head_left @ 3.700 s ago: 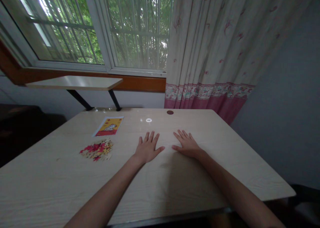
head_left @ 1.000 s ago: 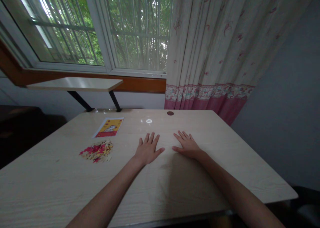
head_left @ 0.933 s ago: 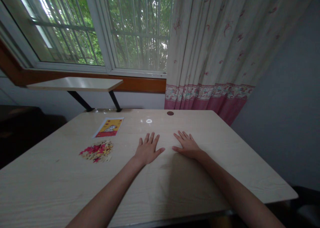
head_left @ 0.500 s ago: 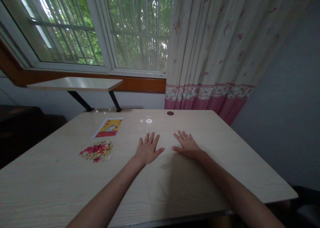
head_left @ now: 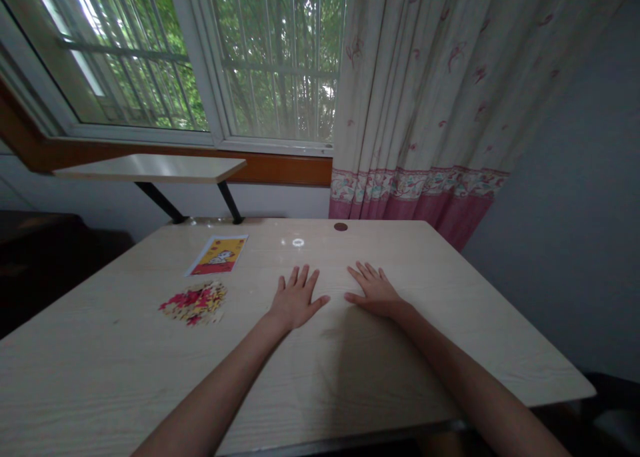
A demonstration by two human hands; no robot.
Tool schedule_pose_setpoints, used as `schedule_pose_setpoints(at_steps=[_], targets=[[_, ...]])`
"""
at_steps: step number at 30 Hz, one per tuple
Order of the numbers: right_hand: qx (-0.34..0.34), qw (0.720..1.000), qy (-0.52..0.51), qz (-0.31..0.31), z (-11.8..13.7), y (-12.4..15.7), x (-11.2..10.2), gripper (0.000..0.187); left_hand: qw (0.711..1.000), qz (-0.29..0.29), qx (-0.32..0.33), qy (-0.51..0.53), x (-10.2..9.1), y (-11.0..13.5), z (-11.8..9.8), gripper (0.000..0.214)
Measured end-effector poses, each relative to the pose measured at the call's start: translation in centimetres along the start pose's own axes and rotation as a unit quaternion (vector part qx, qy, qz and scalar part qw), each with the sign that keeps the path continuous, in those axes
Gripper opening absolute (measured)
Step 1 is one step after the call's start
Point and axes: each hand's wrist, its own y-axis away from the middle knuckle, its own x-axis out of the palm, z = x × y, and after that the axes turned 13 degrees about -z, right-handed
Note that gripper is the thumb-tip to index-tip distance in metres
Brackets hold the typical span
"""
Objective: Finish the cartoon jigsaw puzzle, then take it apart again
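My left hand (head_left: 296,299) lies flat on the pale wooden desk (head_left: 280,390), fingers spread and holding nothing. To its right, a short gap away, my right hand (head_left: 374,291) rests palm down the same way, also without anything in it. Left of my left hand is a loose pile of small jigsaw puzzle pieces (head_left: 195,303) in red, yellow and cream. Just behind the pile lies a printed picture (head_left: 219,255), yellow and red with a white cartoon animal on it. Neither hand touches the pieces or the picture.
A raised shelf (head_left: 155,168) on black brackets stands at the desk's back left. A dark round cap (head_left: 341,227) sits near the back edge. Behind are a barred window (head_left: 275,63) and a floral curtain (head_left: 415,110) with a pink hem.
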Motion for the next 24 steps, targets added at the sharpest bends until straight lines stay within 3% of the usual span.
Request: schedule_pose_setpoints(at_steps=[24], targets=[[0.001, 1.0, 0.002, 0.0, -0.03, -0.01, -0.01, 0.08, 1.0, -0.004, 0.001, 0.003, 0.17, -0.02, 0.08, 0.077]])
